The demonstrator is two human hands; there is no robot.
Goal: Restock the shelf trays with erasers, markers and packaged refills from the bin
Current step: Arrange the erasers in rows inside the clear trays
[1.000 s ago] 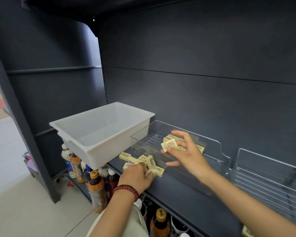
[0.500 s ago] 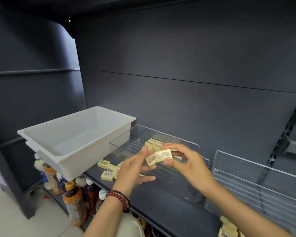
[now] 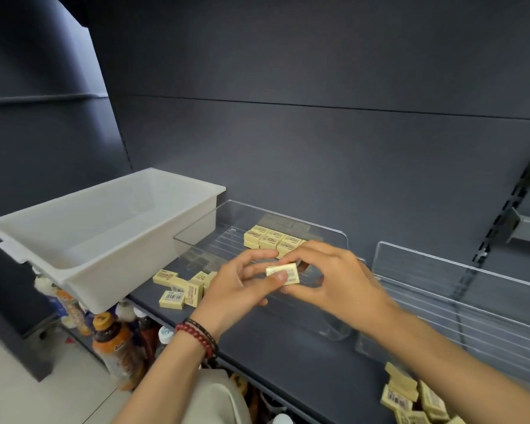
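Note:
Both hands meet over the front of a clear plastic tray (image 3: pixel 334 237) on the dark shelf. My left hand (image 3: pixel 239 289) and my right hand (image 3: pixel 334 280) together pinch a small stack of cream erasers (image 3: pixel 283 272) between thumbs and fingers. Several erasers (image 3: pixel 271 238) lie in neat rows at the back of that tray. A loose pile of erasers (image 3: pixel 181 289) sits on the shelf left of the tray. The white bin (image 3: pixel 104 240) stands at the left, overhanging the shelf edge, and looks empty.
A second clear tray (image 3: pixel 459 289) stands to the right, with more loose erasers (image 3: pixel 410 396) on the shelf in front of it. Drink bottles (image 3: pixel 117 347) fill the lower shelf under the bin. A dark back panel rises behind everything.
My left hand left the loose pile and rose to meet my right hand, and both now hold the erasers closer together in front of the tray. The camera shifted right.

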